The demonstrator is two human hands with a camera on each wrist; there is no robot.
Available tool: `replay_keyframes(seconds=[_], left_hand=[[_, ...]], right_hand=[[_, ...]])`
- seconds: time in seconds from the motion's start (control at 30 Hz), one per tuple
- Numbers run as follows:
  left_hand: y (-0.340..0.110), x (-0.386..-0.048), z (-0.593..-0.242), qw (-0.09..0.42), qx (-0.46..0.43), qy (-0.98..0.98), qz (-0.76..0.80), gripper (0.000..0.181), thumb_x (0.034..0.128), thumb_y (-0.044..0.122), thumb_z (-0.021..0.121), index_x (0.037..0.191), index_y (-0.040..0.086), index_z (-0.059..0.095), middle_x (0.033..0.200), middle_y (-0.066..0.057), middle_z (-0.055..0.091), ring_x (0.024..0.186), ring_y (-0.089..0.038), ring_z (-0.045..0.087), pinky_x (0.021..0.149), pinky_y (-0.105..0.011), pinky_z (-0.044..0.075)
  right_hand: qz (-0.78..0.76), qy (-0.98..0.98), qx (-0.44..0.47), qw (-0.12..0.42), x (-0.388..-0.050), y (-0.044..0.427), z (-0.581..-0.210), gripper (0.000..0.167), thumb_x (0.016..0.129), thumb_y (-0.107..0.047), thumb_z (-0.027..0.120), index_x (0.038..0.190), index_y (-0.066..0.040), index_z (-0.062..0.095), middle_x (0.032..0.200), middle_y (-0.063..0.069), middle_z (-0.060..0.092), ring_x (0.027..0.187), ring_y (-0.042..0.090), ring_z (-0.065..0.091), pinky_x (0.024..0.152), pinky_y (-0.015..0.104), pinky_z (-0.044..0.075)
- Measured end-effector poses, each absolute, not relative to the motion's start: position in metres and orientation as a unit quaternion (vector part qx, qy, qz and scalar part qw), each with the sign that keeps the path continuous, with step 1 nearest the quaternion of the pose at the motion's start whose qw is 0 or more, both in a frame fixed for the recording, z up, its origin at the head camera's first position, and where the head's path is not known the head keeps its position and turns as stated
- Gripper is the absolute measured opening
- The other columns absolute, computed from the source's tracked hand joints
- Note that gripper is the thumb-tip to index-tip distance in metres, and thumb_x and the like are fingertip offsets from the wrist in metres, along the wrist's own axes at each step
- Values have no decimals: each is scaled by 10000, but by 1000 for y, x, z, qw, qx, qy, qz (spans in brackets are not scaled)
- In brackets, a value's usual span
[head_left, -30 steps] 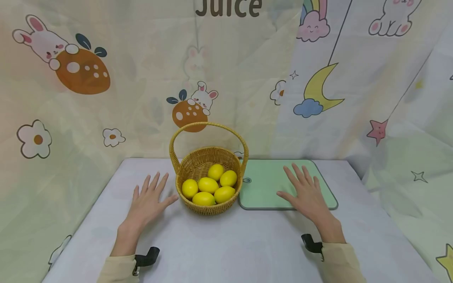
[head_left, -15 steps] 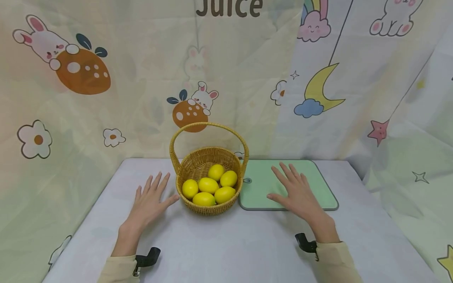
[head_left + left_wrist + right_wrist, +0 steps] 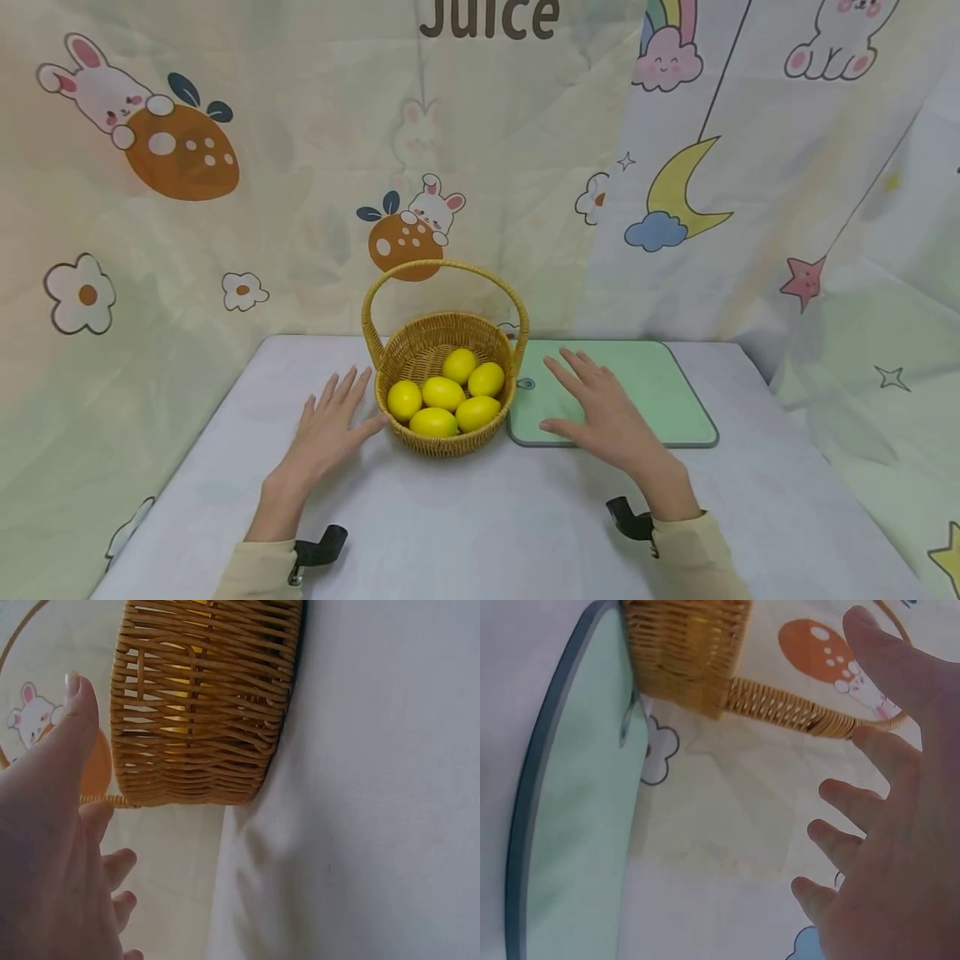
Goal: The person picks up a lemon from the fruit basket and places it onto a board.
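Golden wicker, the basket (image 3: 444, 447) stands upright on the white table (image 3: 465, 525), its tall handle (image 3: 444, 263) arching over six yellow lemons (image 3: 443, 393) that lie mostly toward the near side. The person's left hand (image 3: 327, 433) has its fingers spread and pointing forward, the thumb just beside the basket's woven wall; the left wrist view shows a gap between the two. Across from it, the right hand (image 3: 603, 412) hovers over the pale green board (image 3: 667, 400), fingers fanned apart, thumb aimed at the basket from a little farther off. That board lies flat, its left end close up against the basket's side; whether they touch, I can't tell.
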State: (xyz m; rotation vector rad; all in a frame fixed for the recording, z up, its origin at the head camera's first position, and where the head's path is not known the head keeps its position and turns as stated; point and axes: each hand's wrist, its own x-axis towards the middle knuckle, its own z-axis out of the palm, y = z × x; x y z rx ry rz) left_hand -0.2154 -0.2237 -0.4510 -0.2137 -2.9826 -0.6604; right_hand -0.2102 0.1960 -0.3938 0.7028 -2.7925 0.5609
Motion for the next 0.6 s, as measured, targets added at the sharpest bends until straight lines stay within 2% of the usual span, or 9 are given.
replay_keyframes(seconds=[0.17, 0.43, 0.6], left_hand=[[-219, -215, -453, 32, -68, -971, -226, 918, 909, 752, 429, 1614, 253, 119, 1683, -94, 121, 1541, -418, 60, 1172, -710, 30], [-212, -215, -452, 21, -70, -966, -247, 911, 925, 706, 467, 1616, 256, 81, 1684, -90, 115, 1545, -407, 59, 1179, -701, 39], [-209, -214, -453, 17, -71, -963, -259, 972, 900, 755, 447, 1618, 222, 66, 1683, -89, 123, 1546, -400, 66, 1180, -700, 57]], right_hand=[[204, -942, 248, 94, -209, 180, -389, 887, 848, -534, 726, 1577, -338, 261, 1656, 15, 244, 1521, 304, 242, 1173, 603, 289], [217, -933, 272, 89, -210, 156, -385, 858, 842, -492, 753, 1562, -306, 324, 1644, -4, 275, 1506, 282, 291, 1154, 570, 349], [224, -931, 276, 81, -211, 144, -384, 824, 845, -513, 742, 1546, -325, 352, 1631, 3, 305, 1488, 285, 332, 1139, 567, 374]])
